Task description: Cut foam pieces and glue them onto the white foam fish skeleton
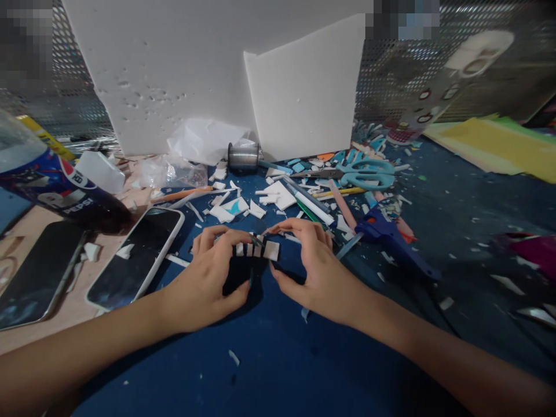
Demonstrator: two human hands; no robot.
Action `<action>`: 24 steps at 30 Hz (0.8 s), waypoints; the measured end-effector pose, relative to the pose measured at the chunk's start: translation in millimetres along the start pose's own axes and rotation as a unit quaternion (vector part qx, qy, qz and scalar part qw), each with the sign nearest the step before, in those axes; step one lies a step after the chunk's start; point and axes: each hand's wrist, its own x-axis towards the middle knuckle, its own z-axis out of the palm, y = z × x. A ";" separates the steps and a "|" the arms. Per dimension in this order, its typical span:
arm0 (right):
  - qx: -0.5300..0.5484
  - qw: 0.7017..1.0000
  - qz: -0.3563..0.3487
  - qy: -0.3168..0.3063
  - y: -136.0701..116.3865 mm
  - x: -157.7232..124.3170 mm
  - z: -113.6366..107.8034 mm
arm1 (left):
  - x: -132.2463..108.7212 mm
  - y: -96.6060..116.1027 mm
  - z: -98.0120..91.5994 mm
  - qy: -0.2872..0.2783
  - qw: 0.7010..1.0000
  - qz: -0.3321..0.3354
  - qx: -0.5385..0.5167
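Blue table (278, 359) before you, scraps (223, 214) littering its far side, white foam board (174, 69) standing behind, metal mesh (386, 69) beyond. Between your hands, mid-table: small white blocks (271, 251) in a row, dark gaps between, rightmost one broadest, long axis running left to right across your view. Your left hand (211, 275) arches over the row's left part, thumb spread from fingers; your right hand (315, 272) brackets the rightmost block, pinched or not, can't tell.
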 end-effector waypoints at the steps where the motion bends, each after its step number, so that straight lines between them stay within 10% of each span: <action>1: 0.000 1.000 -0.001 0.002 0.1 -0.3 -0.2 | -0.3 -0.1 0.2 0.002 1.000 -0.001 0.004; 24: -0.008 1.000 -0.009 0.008 -0.7 1.9 -1.9 | -0.9 2.5 -3.0 -0.003 0.999 -0.042 0.000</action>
